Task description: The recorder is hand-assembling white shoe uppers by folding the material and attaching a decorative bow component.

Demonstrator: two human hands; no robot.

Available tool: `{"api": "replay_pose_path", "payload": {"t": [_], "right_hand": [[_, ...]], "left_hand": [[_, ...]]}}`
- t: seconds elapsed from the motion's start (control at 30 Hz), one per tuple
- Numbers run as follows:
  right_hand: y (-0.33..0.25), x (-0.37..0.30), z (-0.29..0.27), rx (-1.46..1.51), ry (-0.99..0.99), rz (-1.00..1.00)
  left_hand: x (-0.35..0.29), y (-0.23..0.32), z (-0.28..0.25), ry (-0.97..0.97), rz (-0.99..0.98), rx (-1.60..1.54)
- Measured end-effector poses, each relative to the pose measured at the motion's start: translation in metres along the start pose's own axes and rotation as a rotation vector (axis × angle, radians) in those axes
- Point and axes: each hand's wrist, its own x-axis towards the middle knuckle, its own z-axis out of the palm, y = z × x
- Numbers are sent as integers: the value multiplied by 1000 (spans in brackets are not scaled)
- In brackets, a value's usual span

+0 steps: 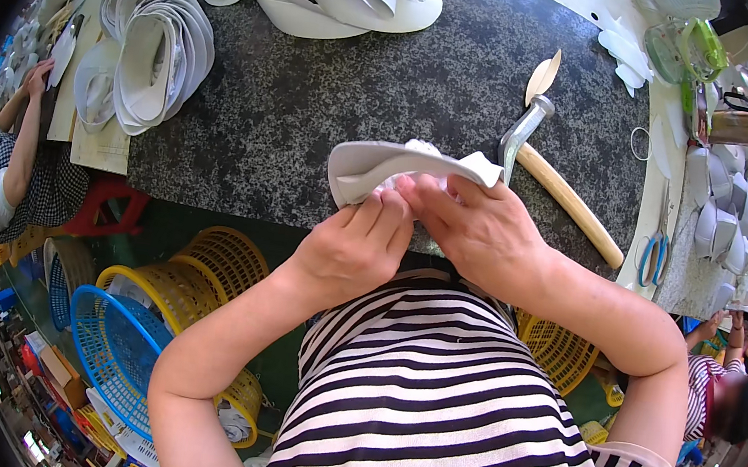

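A white shoe upper (pixel 366 161) is held up over the front edge of the dark speckled work board (pixel 249 118). My left hand (pixel 356 245) pinches its lower edge with the fingers curled in. My right hand (pixel 493 238) grips the same piece at its right side, and the fingertips of both hands meet at the middle. Whatever lies between those fingertips is hidden. A hammer (pixel 571 201) with a wooden handle lies just right of my right hand. Beyond its metal head is a beige leaf-shaped piece (pixel 543 79).
Nested white uppers (pixel 168 53) stand at the board's left, with more uppers (pixel 325 11) at the back. Blue-handled scissors (pixel 654 258) and a metal flask (pixel 742 128) are on the right. Yellow baskets (pixel 224 258) and a blue basket (pixel 85 339) sit below. A co-worker's arm (pixel 25 138) shows left.
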Motion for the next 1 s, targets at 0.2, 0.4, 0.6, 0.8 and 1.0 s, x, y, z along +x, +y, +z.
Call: {"api": "replay_pose_path", "payload": {"t": [0.2,0.4,0.6,0.8,1.0], "right_hand": [[8,12,-7,83,-136,12],[12,4,-8,88,-127,-26],[14,7,-11,74,-172,-31],[16,6,-12,114,-212,-60],[2,-14,-7,161,-200,-140]], "left_hand": [[4,-1,-8,-21,-149,-59],[9,-6,5,58,-242,-280],[6,-13,-3,51,-149,-301],[-8,-20,-2,6,52,-259],[-26,-16,-4,28,45,-316]]}}
